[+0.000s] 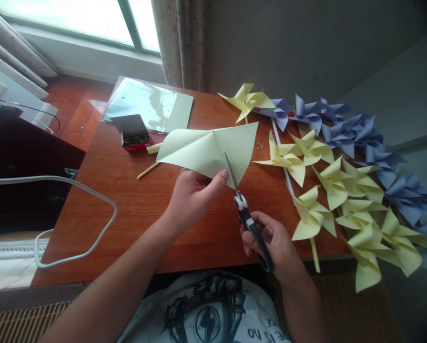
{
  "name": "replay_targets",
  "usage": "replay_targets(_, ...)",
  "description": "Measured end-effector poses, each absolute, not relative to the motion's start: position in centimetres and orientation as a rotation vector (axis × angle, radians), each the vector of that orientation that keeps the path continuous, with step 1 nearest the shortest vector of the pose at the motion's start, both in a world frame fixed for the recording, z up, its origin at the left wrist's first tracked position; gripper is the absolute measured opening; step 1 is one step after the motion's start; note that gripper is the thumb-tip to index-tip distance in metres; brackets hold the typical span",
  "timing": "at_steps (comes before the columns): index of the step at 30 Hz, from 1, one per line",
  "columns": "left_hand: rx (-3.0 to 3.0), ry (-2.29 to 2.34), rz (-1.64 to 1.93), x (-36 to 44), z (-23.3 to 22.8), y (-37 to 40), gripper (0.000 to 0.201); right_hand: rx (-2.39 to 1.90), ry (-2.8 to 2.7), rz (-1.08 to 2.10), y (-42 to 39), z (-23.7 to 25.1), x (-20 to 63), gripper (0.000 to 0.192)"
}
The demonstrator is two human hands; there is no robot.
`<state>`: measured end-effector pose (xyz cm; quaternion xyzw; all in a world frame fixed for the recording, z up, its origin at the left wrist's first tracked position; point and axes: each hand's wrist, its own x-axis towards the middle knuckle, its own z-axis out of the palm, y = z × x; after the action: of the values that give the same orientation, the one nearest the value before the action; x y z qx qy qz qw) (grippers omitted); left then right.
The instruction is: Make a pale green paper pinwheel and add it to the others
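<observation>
My left hand (199, 193) pinches the near edge of a pale yellow sheet of paper (195, 145), thumb on top and fingers beneath. The sheet is held above the table, with crease lines meeting near its middle and its sides curving. My right hand (267, 236) grips black-and-white scissors (247, 214) by the handles. Their blades lie along the paper's near right part, pointing inward toward the middle; whether they are fully closed I cannot make out. Just beyond the sheet, a thin yellow paper stick (147, 171) rests on the wood, partly covered.
A small open box (137, 136) of metal pins stands beyond the sheet, near a glossy sleeve of paper (149, 105). Several yellow pinwheels (311, 214) and purple pinwheels (342, 126) crowd the right side. A white cable (115, 209) loops over the wooden table's (127, 224) left edge.
</observation>
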<state>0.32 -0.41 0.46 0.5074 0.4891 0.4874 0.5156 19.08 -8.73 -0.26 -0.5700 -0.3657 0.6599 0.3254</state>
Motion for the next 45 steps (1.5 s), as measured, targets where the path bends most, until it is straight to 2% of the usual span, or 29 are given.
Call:
replay_targets(13,0.929,1.088,1.271,-0.23,0.12,0.16,0.023,-1.428,-0.925,1.773,-8.89,-0.74,19.16,0.04)
replay_targets(36,1.217,1.105,1.231,0.14,0.66,-0.21,0.016,-1.244,-1.004,1.799,-8.66,-0.48,19.3,0.046)
replay_targets(45,1.237,1.066,1.173,0.32,0.23,-0.46,0.02,-1.284,-0.976,1.755,-8.59,-0.15,18.89,0.045)
